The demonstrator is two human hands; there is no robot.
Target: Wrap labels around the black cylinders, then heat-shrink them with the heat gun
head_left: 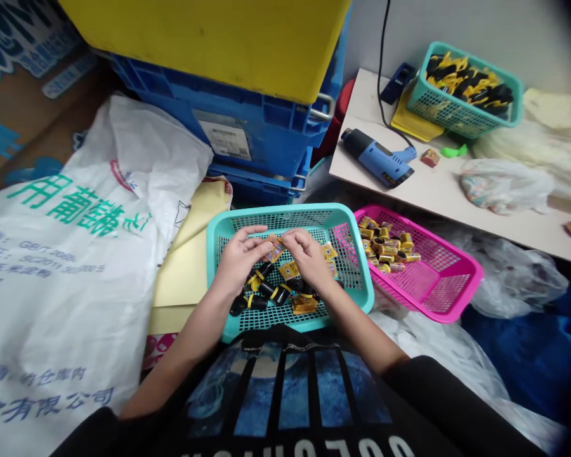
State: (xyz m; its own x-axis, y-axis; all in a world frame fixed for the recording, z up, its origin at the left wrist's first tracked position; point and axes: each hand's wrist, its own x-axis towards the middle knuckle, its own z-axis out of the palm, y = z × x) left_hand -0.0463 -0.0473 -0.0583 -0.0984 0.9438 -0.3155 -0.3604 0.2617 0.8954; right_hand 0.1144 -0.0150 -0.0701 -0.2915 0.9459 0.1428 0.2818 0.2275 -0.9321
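Both my hands hover over a teal mesh basket (361,285) on my lap. My left hand (238,257) and my right hand (309,254) pinch the same small orange-yellow packet (275,248) between their fingertips. Below them, in the basket, lie several black-and-yellow small parts (266,291) and a few yellow packets (289,271). A pink mesh basket (450,285) to the right holds a pile of yellow wrapped pieces (385,244) at its far left end.
A blue heat gun (375,160) with a black cord lies on a white table (438,190), beside another teal basket (461,114) of black-and-yellow parts. Blue crates (247,120) under a yellow bin stand ahead. A white printed sack (71,254) fills the left.
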